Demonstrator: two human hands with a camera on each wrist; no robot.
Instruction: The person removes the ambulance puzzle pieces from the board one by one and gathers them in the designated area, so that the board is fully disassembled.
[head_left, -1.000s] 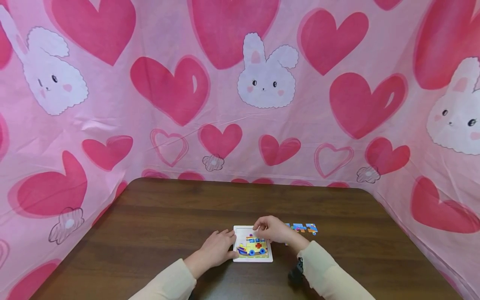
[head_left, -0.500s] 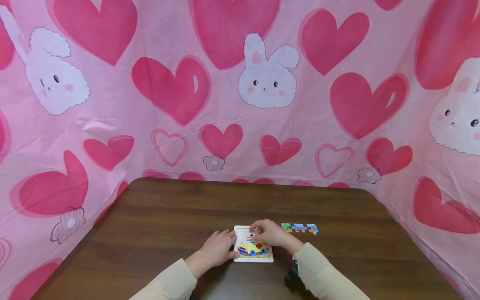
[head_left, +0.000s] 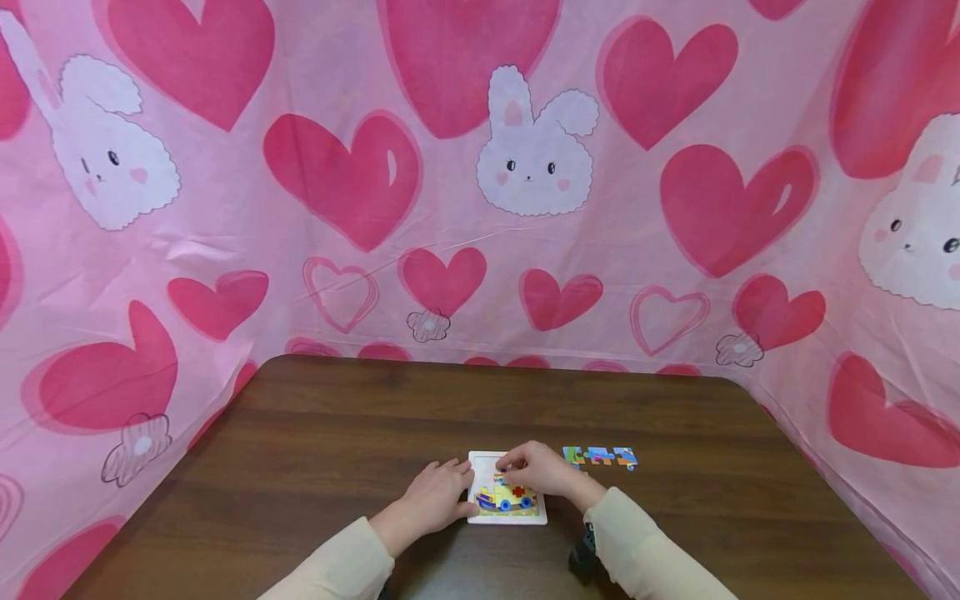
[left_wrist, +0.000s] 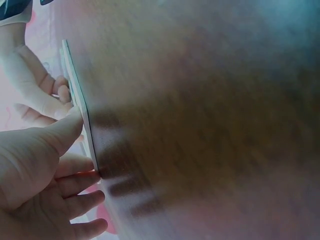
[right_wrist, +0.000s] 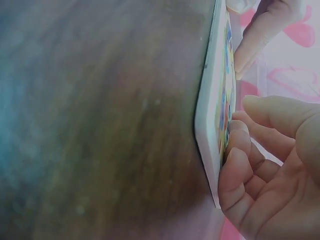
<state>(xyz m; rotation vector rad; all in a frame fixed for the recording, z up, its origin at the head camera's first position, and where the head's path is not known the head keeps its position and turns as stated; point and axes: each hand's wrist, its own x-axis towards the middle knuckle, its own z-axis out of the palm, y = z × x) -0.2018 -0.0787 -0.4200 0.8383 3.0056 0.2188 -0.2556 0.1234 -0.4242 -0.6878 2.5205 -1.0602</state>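
Observation:
A white-framed jigsaw puzzle board [head_left: 482,463] lies on the table, its yellow ambulance picture partly filled in. My left hand [head_left: 431,498] rests against its left side, thumb on the edge and fingers fairly straight, as the left wrist view also shows. Over the upper middle of the board, my right hand [head_left: 542,468] has curled fingers low on the picture, at a small puzzle piece near the ambulance's roof; the fingers mostly hide it. In the right wrist view the right fingertips [right_wrist: 235,162] touch the picture side of the board.
Several loose blue and green puzzle pieces [head_left: 598,456] lie to the right of the board, some partly behind the right forearm. The brown wooden table [head_left: 360,417] is backed by a pink curtain [head_left: 465,233] with hearts and rabbits.
My right hand has moved left and lower onto the board, uncovering more of the loose pieces. The left hand stays at the board's left edge.

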